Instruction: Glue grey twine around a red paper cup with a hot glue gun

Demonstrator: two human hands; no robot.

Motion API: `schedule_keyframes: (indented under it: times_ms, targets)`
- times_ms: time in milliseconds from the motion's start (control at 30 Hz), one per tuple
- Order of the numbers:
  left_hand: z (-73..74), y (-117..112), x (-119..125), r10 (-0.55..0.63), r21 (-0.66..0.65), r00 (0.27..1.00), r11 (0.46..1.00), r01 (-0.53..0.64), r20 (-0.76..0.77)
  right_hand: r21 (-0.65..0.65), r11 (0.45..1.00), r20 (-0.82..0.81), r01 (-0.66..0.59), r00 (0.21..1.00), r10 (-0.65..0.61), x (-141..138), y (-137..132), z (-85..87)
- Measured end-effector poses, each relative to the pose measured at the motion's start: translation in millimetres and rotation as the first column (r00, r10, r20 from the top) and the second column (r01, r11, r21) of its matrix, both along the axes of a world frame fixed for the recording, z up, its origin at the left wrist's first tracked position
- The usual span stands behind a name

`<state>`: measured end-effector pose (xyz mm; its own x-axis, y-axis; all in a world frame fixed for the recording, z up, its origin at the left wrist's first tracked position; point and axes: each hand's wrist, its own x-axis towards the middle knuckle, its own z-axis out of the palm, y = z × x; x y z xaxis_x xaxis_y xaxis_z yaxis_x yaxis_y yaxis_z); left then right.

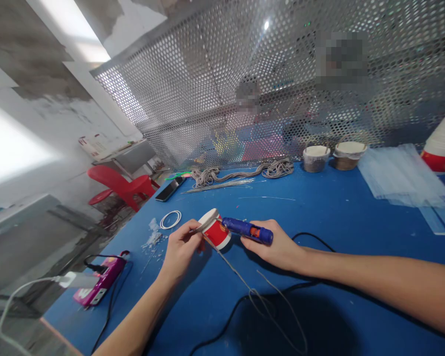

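Note:
My left hand (184, 248) grips a red and white paper cup (217, 234), which is tilted above the blue table. Grey-brown cord (230, 266) is wound round the cup near one end, and its loose tail trails down to the table in loops. In my right hand (269, 247) is a blue hot glue gun (247, 230), its fingers closed round the body. The gun's nozzle points left and sits at the cup's side by the cord; whether it touches cannot be made out.
Bundles of cord (278, 169), a phone (170, 189) and white rings (170, 219) lie on the table (333, 217). Two wrapped cups (316, 159), translucent strips (402, 173) and stacked cups (443, 143) stand right. A black cable crosses in front; a pink power strip (103, 279) lies left.

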<state>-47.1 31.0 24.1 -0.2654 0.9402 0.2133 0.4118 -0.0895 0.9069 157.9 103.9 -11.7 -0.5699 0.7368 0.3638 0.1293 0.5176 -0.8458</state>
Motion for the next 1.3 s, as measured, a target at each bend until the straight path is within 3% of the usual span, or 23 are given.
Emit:
schedule_keyframes:
  times_ms: [633, 1100, 1300]
  targets:
    - [0.2, 0, 2, 0.015, -0.002, 0.999, 1.000, -0.015, -0.044, 0.002, 1.000, -0.002, -0.002, 1.000, 0.002, -2, -2, -1.6]
    - [4.2, -2, 14, 0.003, -0.031, 0.996, 0.999, -0.006, -0.087, 0.121, 0.992, 0.087, -0.044, 0.996, 0.034, -5, -12, -3.9]
    - [5.3, -3, 14, 0.021, -0.061, 0.999, 0.998, -0.022, -0.027, 0.147, 0.987, -0.103, -0.070, 0.991, 0.086, -1, -10, -3.9]
